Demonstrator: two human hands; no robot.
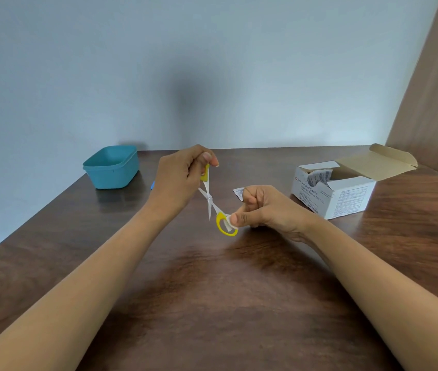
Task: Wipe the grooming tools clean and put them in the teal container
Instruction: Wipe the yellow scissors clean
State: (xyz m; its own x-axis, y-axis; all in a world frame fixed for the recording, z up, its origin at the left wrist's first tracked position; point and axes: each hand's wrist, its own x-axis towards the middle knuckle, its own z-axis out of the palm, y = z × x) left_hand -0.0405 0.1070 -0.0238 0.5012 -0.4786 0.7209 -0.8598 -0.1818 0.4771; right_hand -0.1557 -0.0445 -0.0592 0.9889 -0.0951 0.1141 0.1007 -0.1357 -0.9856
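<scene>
Yellow-handled scissors [209,199] hang splayed: my left hand [177,180] grips the upper handle so my right hand [263,210] can pinch a swab [228,223] round the lower loop.

Open yellow-handled scissors [209,198] betw. left hand [177,180] & right hand [266,210] — white swab [227,222] on lower loop

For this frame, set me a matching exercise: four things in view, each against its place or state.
Things:
1 scissors
2 teal container
3 swab box
4 white swab

Places or states:
A flaps open, right side of the table
B back left on the table
C pinched by the right hand against a yellow handle
D held up by the left hand

Pairs: 1-D, 2-B, 3-A, 4-C
</scene>
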